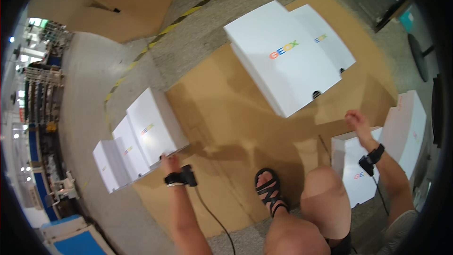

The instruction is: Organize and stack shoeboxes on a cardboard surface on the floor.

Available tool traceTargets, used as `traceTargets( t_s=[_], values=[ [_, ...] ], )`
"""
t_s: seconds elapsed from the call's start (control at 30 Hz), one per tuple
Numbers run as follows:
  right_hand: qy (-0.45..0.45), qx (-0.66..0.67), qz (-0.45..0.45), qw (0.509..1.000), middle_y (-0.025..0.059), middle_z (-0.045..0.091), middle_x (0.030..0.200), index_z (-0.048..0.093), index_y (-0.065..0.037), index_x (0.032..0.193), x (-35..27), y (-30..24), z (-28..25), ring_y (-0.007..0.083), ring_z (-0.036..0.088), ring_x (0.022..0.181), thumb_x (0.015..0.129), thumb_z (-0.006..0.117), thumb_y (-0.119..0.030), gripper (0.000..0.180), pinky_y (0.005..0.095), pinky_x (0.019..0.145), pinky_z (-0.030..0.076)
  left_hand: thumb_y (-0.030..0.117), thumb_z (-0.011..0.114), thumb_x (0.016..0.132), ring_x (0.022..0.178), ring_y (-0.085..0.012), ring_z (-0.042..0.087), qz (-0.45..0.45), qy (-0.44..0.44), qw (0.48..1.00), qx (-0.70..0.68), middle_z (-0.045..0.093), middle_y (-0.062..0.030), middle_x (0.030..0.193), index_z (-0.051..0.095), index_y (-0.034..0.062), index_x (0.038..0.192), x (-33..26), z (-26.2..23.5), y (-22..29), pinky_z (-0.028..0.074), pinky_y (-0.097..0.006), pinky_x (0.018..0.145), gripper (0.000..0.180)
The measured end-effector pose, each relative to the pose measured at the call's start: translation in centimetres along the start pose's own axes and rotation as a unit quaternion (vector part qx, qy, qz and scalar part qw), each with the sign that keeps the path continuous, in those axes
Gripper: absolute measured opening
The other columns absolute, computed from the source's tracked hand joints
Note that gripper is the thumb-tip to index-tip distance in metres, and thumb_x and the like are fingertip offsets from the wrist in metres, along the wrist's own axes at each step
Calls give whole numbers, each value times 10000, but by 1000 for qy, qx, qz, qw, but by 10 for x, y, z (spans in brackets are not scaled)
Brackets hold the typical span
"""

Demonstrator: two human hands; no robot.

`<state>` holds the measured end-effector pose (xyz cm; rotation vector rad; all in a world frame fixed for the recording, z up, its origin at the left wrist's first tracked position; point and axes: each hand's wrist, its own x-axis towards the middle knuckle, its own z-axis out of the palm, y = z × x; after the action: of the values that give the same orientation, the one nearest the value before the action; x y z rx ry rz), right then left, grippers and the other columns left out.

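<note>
At the left, my left hand [171, 164] is at the near edge of a tall white shoebox [153, 120], its fingers bent against the edge beside a dark finger hole. Lower white shoeboxes [127, 145] stand in a row to the left of it. My right hand [357, 123] hangs above the white shoeboxes [359, 170] at the right, its fingers loosely bent and apart, with nothing seen in it. Ahead, a large white shoebox [283, 56] stands beside a smaller, lower one [324, 38]; both have dark finger holes on their near sides.
A brown cardboard sheet [207, 99] lies on the grey floor under the boxes. Yellow-black tape [188, 13] crosses the floor beyond it, near a big cardboard carton [118, 4]. My sandalled foot [268, 189] is on the sheet. Racks [42, 85] line the left; a black round base [417, 56] stands right.
</note>
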<state>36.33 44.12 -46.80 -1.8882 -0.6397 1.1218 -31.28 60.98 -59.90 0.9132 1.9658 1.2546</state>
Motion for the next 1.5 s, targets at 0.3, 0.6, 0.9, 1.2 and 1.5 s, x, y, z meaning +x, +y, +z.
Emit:
traceTargets(
  t_s=[0.3,0.6,0.9,1.2,1.5],
  values=[
    [-93,-5,34,995,46,540,835,509,7,975,5,1,37,114,547,697,809,515,-59,179,241,599,462,347,531,820,847,-227,513,-310,66,901,-296,528,-46,852,437,85,1052,25,-22,34,450,-441,735,362],
    [-171,-48,-14,984,43,566,778,535,-3,926,-11,-2,69,114,544,698,804,543,-98,155,242,633,454,261,556,820,821,-238,572,-167,-83,853,-487,577,-119,948,506,15,969,-105,76,34,504,-359,741,292],
    [-455,-302,-150,824,270,527,1043,491,97,1049,-32,-29,234,359,514,988,751,563,-455,632,366,820,414,12,647,669,1013,-218,468,-278,-198,906,-250,517,-49,1008,430,106,1136,-281,-16,-7,379,-363,878,524],
    [-501,-125,80,853,199,553,1040,495,96,1075,-59,-8,320,266,529,956,685,668,-392,648,298,853,387,162,589,757,1056,-230,452,-146,-170,966,-126,454,-96,1168,400,3,1187,-217,-30,46,365,-375,891,496],
    [-456,199,121,859,75,507,1135,427,-63,1195,-80,-158,272,188,479,1032,817,474,-339,470,359,843,389,462,382,815,1118,-254,405,-182,-245,919,-248,429,-68,1223,368,93,1237,-192,-3,214,350,-446,872,561]
  ],
)
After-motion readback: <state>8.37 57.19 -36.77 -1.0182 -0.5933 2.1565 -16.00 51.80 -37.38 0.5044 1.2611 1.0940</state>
